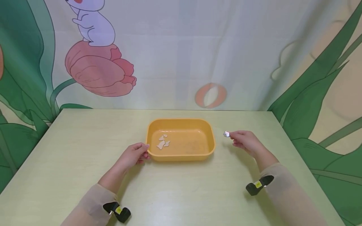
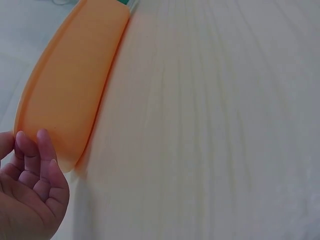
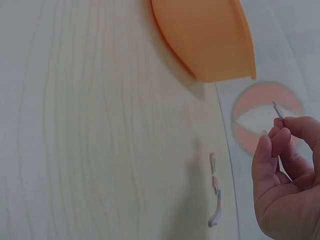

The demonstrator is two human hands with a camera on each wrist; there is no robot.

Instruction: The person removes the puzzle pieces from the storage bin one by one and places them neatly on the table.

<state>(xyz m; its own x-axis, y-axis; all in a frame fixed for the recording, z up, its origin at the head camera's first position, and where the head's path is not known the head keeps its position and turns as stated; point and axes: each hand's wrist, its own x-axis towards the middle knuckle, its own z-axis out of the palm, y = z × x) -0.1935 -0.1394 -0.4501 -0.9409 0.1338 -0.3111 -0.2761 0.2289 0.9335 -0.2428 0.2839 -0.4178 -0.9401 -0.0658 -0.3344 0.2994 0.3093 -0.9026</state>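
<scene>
On the table stands a yellow-orange tray (image 1: 181,158) with several pale, irregular scraps (image 1: 160,144) lying in its left part. My left hand (image 1: 134,153) pinches the tray's left rim; in the left wrist view its fingers (image 2: 31,154) lie along the outer wall. To the right of the tray and apart from it, my right hand (image 1: 246,141) holds a small, shiny silver scrap (image 1: 226,134) between thumb and fingertips. In the right wrist view this scrap (image 3: 278,110) looks thin, seen nearly edge-on, above the table.
Several small pinkish and greenish bits (image 3: 215,190) lie near the table's far edge in the right wrist view. A printed curtain (image 1: 169,62) hangs behind the light wooden table (image 1: 186,194). Black wrist cameras (image 1: 117,212) sit on both sleeves.
</scene>
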